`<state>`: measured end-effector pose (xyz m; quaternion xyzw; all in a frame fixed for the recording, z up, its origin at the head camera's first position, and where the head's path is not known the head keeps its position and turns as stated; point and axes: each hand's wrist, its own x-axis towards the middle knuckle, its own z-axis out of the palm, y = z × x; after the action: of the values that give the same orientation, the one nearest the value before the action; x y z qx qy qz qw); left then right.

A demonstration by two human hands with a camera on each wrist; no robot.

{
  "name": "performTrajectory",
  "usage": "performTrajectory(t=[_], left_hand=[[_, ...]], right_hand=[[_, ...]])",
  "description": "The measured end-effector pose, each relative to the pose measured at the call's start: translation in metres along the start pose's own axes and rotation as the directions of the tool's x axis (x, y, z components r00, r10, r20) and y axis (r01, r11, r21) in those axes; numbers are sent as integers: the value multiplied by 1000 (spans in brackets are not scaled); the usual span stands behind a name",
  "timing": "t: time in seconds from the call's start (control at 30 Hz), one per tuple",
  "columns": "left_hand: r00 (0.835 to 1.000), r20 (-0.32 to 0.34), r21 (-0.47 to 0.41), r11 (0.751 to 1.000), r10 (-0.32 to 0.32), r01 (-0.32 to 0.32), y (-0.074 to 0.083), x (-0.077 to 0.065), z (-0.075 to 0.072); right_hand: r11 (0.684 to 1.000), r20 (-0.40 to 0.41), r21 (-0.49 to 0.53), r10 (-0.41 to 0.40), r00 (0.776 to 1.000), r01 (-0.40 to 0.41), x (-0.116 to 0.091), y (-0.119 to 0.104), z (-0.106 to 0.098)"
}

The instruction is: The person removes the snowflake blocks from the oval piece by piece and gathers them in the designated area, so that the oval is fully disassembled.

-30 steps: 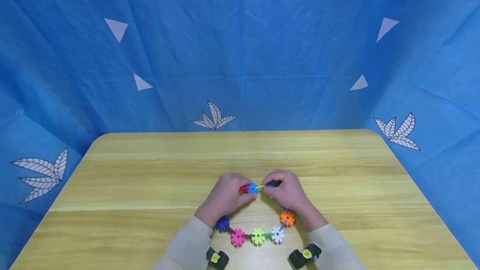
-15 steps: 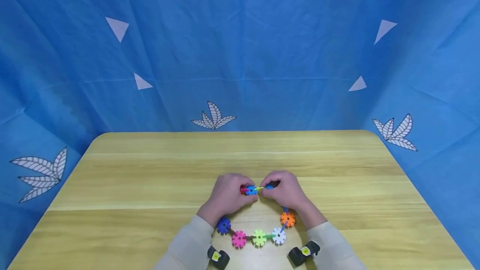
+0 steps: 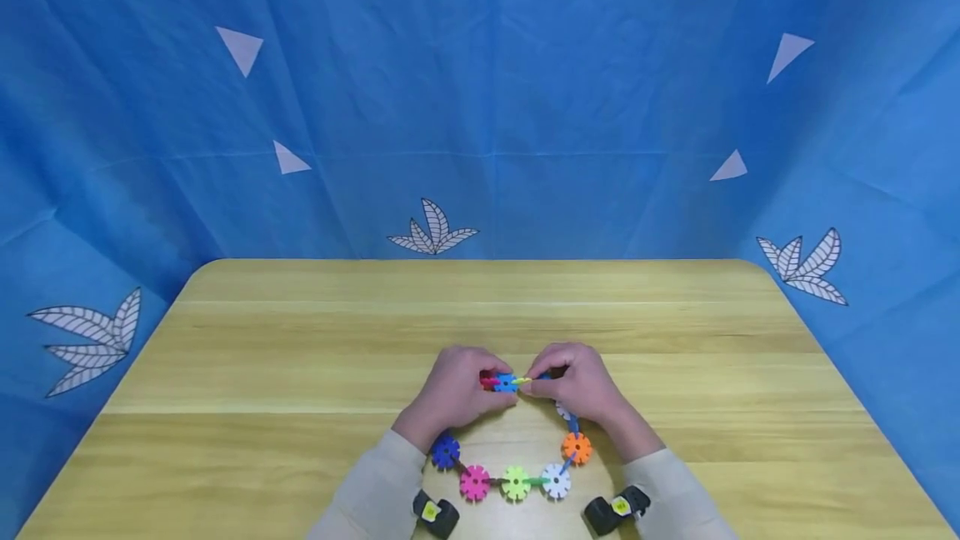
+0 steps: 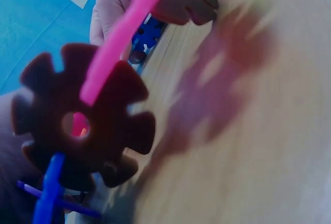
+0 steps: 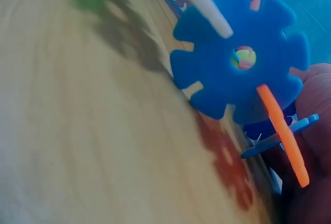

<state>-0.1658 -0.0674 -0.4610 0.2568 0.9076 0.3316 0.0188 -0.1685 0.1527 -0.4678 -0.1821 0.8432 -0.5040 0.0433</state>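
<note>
Notched plastic snowflake discs are joined into a loop between the hands in the head view. My left hand (image 3: 453, 386) holds a light blue disc (image 3: 506, 382) between thumb and fingers, with a red disc (image 3: 487, 380) beside it. From the other side, my right hand (image 3: 577, 382) pinches a thin yellow disc (image 3: 522, 381) that meets the light blue one. Nearer the body run a dark blue disc (image 3: 446, 451), a pink disc (image 3: 475, 482), a yellow-green disc (image 3: 515, 483), a white disc (image 3: 556, 482) and an orange disc (image 3: 577, 448). The hands hide parts of the loop.
The loop lies on a wood-grain table (image 3: 300, 340) with rounded far corners. Behind it hangs a blue cloth (image 3: 600, 107) printed with leaves and triangles. Black wrist cameras (image 3: 437, 515) sit at both sleeves. Close to the right wrist camera is a blue disc (image 5: 217, 69).
Both hands stay nearly in place at the light blue and yellow discs. Another white disc has come into sight beside the right hand, and the loop's right side has shifted slightly toward the body.
</note>
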Motion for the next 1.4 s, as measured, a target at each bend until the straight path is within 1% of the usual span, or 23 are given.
performTrajectory(t=[0.13, 0.3, 0.37, 0.4, 0.53, 0.83, 1.0, 1.23, 1.4], left_hand=[[1000, 5, -5, 1000, -4, 4, 0, 1, 0], [1000, 7, -18, 1000, -6, 6, -1, 1, 1], [1000, 8, -24, 1000, -1, 1, -1, 0, 2], [1000, 9, -28, 1000, 0, 0, -1, 0, 3], [1000, 10, -42, 999, 9, -9, -1, -1, 4], [999, 14, -51, 998, 34, -33, 1, -2, 2], [998, 9, -55, 997, 62, -61, 3, -1, 0], [999, 29, -119, 992, 45, -41, 5, 0, -1], [998, 37, -130, 991, 48, -43, 6, -1, -1]], right_hand=[[999, -2, -37, 0, 1000, 0, 1, -2, -1], [983, -20, -182, -17, 1000, 13, 2, 1, 3], [974, -22, -224, -25, 999, 19, 2, 2, 3], [973, -16, -228, -25, 1000, 20, 1, 2, 3], [976, -1, -214, -34, 999, 33, -1, 2, 1], [975, 29, -189, -116, 993, 119, -2, 3, -3], [976, 44, -162, -140, 989, 145, -2, 4, -6], [980, 77, -110, -157, 985, 165, -2, 7, -9], [978, 91, -82, -184, 979, 191, -3, 9, -8]])
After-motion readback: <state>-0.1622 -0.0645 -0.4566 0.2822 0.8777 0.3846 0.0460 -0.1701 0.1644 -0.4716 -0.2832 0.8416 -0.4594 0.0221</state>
